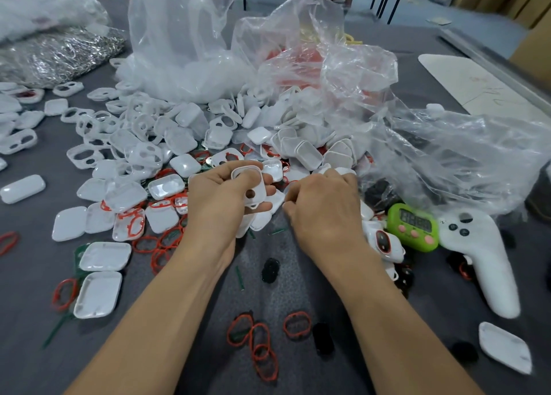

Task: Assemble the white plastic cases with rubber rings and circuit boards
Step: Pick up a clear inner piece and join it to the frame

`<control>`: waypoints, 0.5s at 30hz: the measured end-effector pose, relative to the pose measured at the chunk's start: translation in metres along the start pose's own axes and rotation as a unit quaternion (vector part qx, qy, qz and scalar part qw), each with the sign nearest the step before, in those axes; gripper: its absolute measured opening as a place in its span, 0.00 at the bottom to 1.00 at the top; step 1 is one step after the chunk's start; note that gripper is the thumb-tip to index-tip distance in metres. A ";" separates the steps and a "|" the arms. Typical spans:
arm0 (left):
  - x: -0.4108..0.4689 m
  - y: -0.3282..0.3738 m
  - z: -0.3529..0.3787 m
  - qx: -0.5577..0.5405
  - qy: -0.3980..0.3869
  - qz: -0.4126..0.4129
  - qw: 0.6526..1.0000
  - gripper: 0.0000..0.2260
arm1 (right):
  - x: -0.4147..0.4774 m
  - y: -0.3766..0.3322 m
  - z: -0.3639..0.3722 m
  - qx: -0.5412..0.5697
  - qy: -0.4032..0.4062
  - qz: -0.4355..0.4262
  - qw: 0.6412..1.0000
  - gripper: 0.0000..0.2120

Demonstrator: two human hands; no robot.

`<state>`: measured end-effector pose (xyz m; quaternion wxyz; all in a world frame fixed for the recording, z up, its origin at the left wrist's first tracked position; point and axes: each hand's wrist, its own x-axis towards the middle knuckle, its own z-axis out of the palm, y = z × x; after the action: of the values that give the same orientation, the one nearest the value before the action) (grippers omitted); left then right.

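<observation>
White plastic case (249,186), a front shell with two cutouts, getting held up just over the grey table (268,299), right in front of the big pile of white case parts (179,132). Gripping it with the left hand (220,198), thumb lying across the face, fingers curling round behind it. Keeping the right hand (322,204) just beside it, knuckles up, fingers tucking under toward the pile; can't tell whether it's pinching anything, so not guessing. Lying loose on the cloth nearer the camera: red rubber rings (298,324), a few overlapping, with more sitting off to the left by two open case halves (98,294). Sitting over on the right: a green digital timer (414,226) just beside a white handheld controller (480,260). Slumping over the back of the pile: crumpled clear plastic bags (190,37). Lying at far left: a bag of shiny metal rings (59,57).
</observation>
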<state>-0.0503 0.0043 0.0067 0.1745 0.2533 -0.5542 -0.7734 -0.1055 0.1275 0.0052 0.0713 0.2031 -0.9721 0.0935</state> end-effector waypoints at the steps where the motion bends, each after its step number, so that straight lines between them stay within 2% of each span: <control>1: 0.000 0.000 0.000 -0.002 0.001 -0.002 1.000 0.09 | 0.001 -0.002 0.000 -0.002 0.001 0.012 1.000 0.05; 6: -0.001 0.000 0.000 -0.007 0.002 -0.005 1.000 0.08 | -0.001 -0.008 0.002 -0.046 0.013 0.014 0.999 0.05; 10: -0.002 0.000 0.003 -0.064 0.004 -0.037 0.997 0.06 | 0.000 -0.006 0.000 -0.042 0.038 0.020 0.998 0.09; 11: -0.002 0.001 0.004 -0.082 -0.001 -0.049 0.995 0.06 | 0.000 -0.003 0.000 -0.007 0.053 0.028 0.998 0.09; 13: -0.001 0.002 0.005 -0.119 -0.015 -0.067 0.991 0.07 | -0.003 0.002 -0.004 0.136 0.093 0.054 0.985 0.09; 15: -0.001 0.003 0.005 -0.158 -0.031 -0.080 0.984 0.08 | -0.008 0.006 -0.007 0.317 0.087 0.082 0.941 0.07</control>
<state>-0.0528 0.0079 0.0106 0.1329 0.2423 -0.4080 -0.8701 -0.1003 0.1371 0.0099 0.0799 0.1255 -0.8954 0.4197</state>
